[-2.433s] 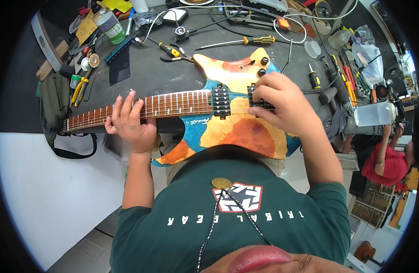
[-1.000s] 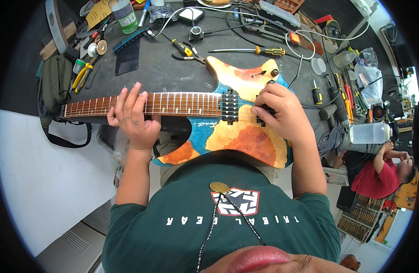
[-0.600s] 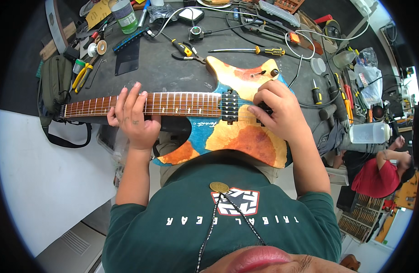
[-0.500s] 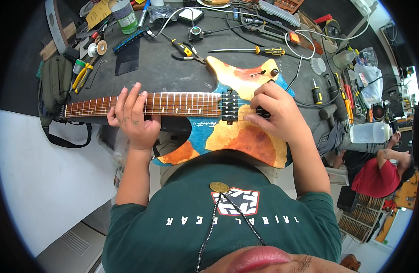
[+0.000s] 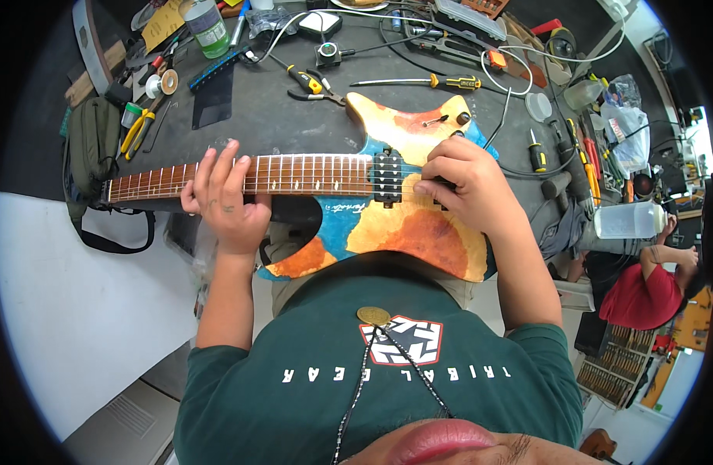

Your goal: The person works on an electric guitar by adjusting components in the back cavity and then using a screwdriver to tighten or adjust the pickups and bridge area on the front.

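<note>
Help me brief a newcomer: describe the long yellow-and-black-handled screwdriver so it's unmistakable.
Find the large blue, yellow and rust-brown electric guitar. Just beyond its body, on the dark grey workbench, the long screwdriver lies sideways, tip left. Its long shaft sets it apart from the short yellow-and-black screwdriver farther right.

Your view is bright and mostly even. The guitar carries a pale sheen on its upper horn; the right rim overexposes. Straight edges bow toward a black fisheye border. Central detail reads sharp, softening outward.
</note>
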The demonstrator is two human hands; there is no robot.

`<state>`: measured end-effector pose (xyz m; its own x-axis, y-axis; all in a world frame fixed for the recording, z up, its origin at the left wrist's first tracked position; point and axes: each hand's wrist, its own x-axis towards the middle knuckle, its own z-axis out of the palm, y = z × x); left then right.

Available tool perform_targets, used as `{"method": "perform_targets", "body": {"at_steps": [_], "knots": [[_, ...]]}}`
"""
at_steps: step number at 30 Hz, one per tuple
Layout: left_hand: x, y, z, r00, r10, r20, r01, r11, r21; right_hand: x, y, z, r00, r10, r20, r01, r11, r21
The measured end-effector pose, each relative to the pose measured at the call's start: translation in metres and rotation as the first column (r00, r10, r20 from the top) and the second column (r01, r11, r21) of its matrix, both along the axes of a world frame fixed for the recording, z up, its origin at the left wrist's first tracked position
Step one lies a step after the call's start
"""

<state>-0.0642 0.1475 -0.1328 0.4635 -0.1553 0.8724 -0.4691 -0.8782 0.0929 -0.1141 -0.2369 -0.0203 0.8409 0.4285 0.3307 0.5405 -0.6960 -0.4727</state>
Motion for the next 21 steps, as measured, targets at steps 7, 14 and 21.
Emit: {"method": "perform_targets", "body": {"at_steps": [7,14,21], "knots": [[-0.006,-0.007,0.0,0.939,-0.343,-0.018,0.341,0.929,0.142,-0.001,-0.003,0.0,1.0,-0.014,0.016,0.014,1.0,-0.003],[-0.012,-0.013,-0.005,0.962,-0.273,0.01,0.272,0.961,0.044,-0.001,-0.003,0.003,1.0,-0.01,0.005,0.01,1.0,0.003],[-0.013,0.004,-0.014,0.986,-0.168,0.003,0.168,0.983,-0.071,-0.004,-0.006,0.0,0.999,-0.038,-0.022,0.038,0.999,0.004]]}}
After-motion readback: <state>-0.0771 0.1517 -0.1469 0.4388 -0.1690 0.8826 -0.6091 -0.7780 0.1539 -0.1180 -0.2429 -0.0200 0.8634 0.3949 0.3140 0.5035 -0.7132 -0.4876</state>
